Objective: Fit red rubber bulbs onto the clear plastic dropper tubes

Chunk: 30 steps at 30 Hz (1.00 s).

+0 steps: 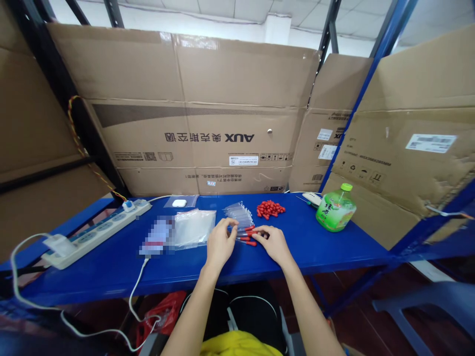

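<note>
Blue metal shelf surface (326,247), cardboard walls | left hand (219,243) fingers pinched on clear plastic tube (241,228); right hand (273,243) fingers curled over red-capped tubes (248,239) | risk: loose round tubes may roll; heap of red caps (270,208) may scatter.

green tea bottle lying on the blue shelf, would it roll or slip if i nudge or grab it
The green plastic tea bottle with the lime cap lies tilted on its side on the smooth blue metal shelf, so a nudge would probably roll it. It looks mostly full, so likely heavy for its size. Its rounded, glossy body may slip a little in a loose grip.
</note>
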Tool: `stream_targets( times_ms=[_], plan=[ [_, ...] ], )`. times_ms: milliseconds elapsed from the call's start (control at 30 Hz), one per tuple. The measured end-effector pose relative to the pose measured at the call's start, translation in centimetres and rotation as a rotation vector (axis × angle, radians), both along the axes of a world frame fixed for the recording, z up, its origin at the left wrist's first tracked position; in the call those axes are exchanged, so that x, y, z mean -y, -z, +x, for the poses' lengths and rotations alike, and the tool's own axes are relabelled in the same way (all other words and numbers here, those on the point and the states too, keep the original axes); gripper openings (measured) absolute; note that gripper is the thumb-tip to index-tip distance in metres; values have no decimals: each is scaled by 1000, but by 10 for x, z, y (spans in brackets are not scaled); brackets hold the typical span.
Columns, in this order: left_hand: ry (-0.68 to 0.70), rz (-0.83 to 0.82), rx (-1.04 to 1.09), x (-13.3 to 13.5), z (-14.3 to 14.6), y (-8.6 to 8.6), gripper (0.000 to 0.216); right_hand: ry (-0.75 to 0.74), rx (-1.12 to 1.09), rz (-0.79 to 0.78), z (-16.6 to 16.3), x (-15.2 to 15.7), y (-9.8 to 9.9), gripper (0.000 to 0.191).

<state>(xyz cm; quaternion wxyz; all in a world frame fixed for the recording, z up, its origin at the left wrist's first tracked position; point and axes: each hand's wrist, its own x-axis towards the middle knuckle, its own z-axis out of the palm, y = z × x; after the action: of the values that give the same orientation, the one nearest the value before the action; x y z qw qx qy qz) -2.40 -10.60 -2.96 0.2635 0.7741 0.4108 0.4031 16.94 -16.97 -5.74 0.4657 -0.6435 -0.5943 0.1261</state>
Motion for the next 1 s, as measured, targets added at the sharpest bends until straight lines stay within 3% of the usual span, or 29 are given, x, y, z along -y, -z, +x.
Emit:
stream_targets(
  times_ms=[167, 333, 500, 633, 867, 1000],
  plan=[
    [79, 182, -245, 8, 3, 11, 19, -43, -3, -29, 7, -3, -2, 26],
    [71, 296, -408, 13, 9, 17, 28, 35, 83, -12, 28, -22, -9, 25],
    [60, 308, -484, 15, 10, 16, 32, -62, 187, -173, 39, -43, -9, 23],
    [57, 307, -506, 16, 10, 16, 27, -50, 230, -235, 42, -46, -7, 17],
    [42, 312, -502, 17, 11, 17, 23, -135, 303, -198, 42, -42, -14, 7],
    [28, 302, -497, 17, 10, 17, 19, -202, 214, -186, 45, -40, -16, 7]
  ],
)
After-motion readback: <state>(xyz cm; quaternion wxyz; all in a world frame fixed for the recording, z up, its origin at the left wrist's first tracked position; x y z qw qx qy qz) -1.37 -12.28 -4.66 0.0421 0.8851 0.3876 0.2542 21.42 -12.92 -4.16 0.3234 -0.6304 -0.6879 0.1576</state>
